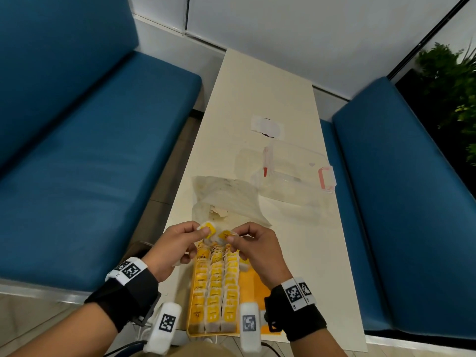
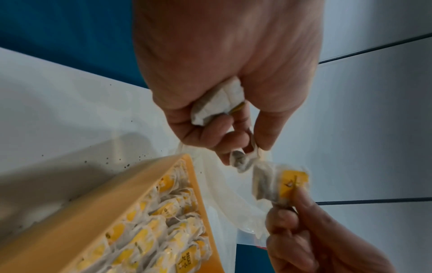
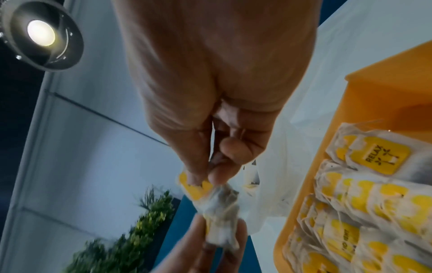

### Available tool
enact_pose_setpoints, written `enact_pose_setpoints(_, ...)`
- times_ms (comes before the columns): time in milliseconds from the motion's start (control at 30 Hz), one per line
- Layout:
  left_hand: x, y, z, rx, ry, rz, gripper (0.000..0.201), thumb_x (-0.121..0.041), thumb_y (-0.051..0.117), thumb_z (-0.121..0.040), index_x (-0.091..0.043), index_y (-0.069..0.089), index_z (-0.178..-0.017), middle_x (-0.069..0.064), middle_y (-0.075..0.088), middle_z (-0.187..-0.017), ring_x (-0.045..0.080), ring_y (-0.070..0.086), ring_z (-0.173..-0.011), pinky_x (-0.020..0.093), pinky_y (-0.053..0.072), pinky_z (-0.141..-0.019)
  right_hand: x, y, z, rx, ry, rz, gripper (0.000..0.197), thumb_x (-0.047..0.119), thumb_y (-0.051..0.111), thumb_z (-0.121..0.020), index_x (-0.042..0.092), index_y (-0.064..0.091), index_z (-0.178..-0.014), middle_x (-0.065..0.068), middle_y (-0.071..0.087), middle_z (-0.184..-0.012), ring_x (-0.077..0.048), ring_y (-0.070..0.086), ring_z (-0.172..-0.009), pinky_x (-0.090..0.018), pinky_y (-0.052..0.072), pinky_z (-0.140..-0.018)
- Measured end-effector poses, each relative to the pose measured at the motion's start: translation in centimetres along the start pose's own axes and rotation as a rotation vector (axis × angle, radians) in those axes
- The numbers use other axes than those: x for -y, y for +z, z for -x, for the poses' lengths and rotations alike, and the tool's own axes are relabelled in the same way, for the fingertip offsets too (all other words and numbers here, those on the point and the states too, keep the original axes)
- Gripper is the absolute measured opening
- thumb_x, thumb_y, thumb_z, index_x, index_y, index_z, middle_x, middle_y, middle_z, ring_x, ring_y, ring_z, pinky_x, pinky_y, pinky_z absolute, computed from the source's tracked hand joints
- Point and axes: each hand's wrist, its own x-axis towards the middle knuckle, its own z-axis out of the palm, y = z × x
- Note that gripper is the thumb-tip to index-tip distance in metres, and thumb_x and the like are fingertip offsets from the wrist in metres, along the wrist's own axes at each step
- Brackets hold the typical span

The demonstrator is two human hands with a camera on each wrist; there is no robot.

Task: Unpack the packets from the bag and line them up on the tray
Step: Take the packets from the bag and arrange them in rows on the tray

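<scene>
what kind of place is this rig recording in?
Probably a cafe or canteen booth, though an office break area would fit too. Two blue padded benches face each other across a narrow white table, with a potted plant in the corner and a ceiling spotlight overhead.

We see tray [image 1: 257,287] at near table [image 1: 270,94] edge, packets [image 1: 215,287] in rows inside; bag [image 1: 226,197] just behind tray; container [image 1: 296,173] right of bag.

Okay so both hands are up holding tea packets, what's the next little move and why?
Probably pull the two yellow-tagged tea packets apart: the left hand and right hand each pinch one above the orange plastic tray. Three rows look full; the right strip lies bare, so set one there.
</scene>
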Motion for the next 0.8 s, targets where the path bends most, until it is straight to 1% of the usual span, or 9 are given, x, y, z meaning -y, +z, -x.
enact_pose_setpoints(167, 0.3, -0.9, -0.1, -0.087, 0.065, -0.111, 0.024, -0.025, 0.074, -0.092, -0.005, 0.068, -0.083, 0.009, 0.05, -0.066, 0.012, 0.038, -0.046, 0.021, 0.03, -0.042, -1.6, -2.2, -0.7, -0.039, 0.039, 0.267, 0.008, 0.007, 0.074, -0.085, 0.006, 0.068, -0.08, -0.011, 0.071, -0.073, -0.02, 0.069, -0.058, -0.024, 0.047, -0.054)
enact_pose_setpoints(300, 0.5, -1.0, 0.1, -0.094, 0.097, -0.181, 0.025, -0.026, 0.075, -0.091, -0.003, 0.066, -0.084, 0.008, 0.05, -0.063, 0.013, 0.036, -0.045, 0.021, 0.032, -0.042, -3.0, -4.0, -0.8, -0.072, 0.096, 0.272, 0.004, 0.0, 0.066, -0.089, 0.0, 0.064, -0.086, -0.011, 0.071, -0.072, -0.017, 0.069, -0.055, -0.029, 0.051, -0.049)
enact_pose_setpoints(400, 0.7, -0.8, 0.3, -0.104, 0.135, -0.249, 0.023, -0.025, 0.075, -0.091, -0.006, 0.065, -0.084, -0.003, 0.054, -0.055, 0.012, 0.038, -0.044, 0.018, 0.034, -0.042, -4.2, -4.8, -0.8, -0.058, 0.15, 0.318, 0.006, -0.001, 0.063, -0.09, 0.004, 0.065, -0.086, -0.011, 0.074, -0.072, -0.024, 0.072, -0.063, -0.038, 0.06, -0.061)
enact_pose_setpoints(467, 0.8, -0.5, 0.5, -0.097, 0.158, -0.286, 0.019, -0.024, 0.074, -0.093, -0.006, 0.067, -0.088, -0.011, 0.057, -0.05, 0.008, 0.039, -0.042, 0.016, 0.035, -0.043, -4.9, -5.0, -0.7, -0.036, 0.193, 0.398, 0.012, 0.0, 0.059, -0.09, 0.009, 0.065, -0.085, -0.01, 0.074, -0.072, -0.025, 0.072, -0.065, -0.037, 0.06, -0.062)
enact_pose_setpoints(533, 0.9, -0.4, 0.6, -0.084, 0.193, -0.323, 0.016, -0.025, 0.073, -0.094, -0.01, 0.07, -0.09, -0.009, 0.064, -0.058, 0.006, 0.041, -0.042, 0.017, 0.037, -0.043, -5.6, -4.9, -0.7, -0.008, 0.228, 0.488, 0.016, 0.001, 0.056, -0.091, 0.014, 0.064, -0.084, -0.011, 0.073, -0.079, -0.022, 0.072, -0.065, -0.03, 0.058, -0.057)
enact_pose_setpoints(600, 1.0, -0.4, 0.5, -0.088, 0.22, -0.369, 0.012, -0.027, 0.072, -0.094, -0.016, 0.071, -0.089, -0.004, 0.072, -0.075, 0.006, 0.045, -0.044, 0.02, 0.041, -0.045, -6.3, -4.6, -0.8, 0.02, 0.244, 0.608, 0.022, 0.005, 0.054, -0.092, 0.023, 0.061, -0.083, -0.009, 0.072, -0.089, -0.022, 0.073, -0.072, -0.028, 0.057, -0.059)
enact_pose_setpoints(667, 1.3, -0.4, 0.3, -0.083, 0.237, -0.39, 0.011, -0.026, 0.07, -0.095, -0.018, 0.071, -0.089, -0.001, 0.074, -0.087, 0.007, 0.046, -0.047, 0.024, 0.043, -0.048, -6.9, -4.2, -0.8, 0.046, 0.273, 0.669, 0.02, 0.007, 0.052, -0.093, 0.024, 0.061, -0.087, -0.006, 0.071, -0.095, -0.019, 0.073, -0.073, -0.026, 0.056, -0.06)
enact_pose_setpoints(733, 1.5, -0.4, 0.1, -0.069, 0.251, -0.401, 0.011, -0.024, 0.067, -0.098, -0.017, 0.069, -0.091, 0.001, 0.072, -0.089, 0.007, 0.046, -0.048, 0.028, 0.044, -0.05, -7.5, -3.7, -1.0, 0.062, 0.302, 0.702, 0.017, 0.007, 0.05, -0.092, 0.021, 0.061, -0.091, -0.004, 0.069, -0.096, -0.018, 0.073, -0.073, -0.028, 0.057, -0.062)
enact_pose_setpoints(800, 1.8, -0.4, 0.0, -0.051, 0.265, -0.425, 0.009, -0.02, 0.063, -0.1, -0.017, 0.067, -0.093, 0.001, 0.072, -0.089, 0.003, 0.049, -0.049, 0.025, 0.044, -0.051, -7.8, -3.2, -1.2, 0.06, 0.326, 0.729, 0.019, 0.007, 0.048, -0.09, 0.023, 0.058, -0.089, -0.005, 0.068, -0.098, -0.021, 0.072, -0.079, -0.032, 0.06, -0.069)
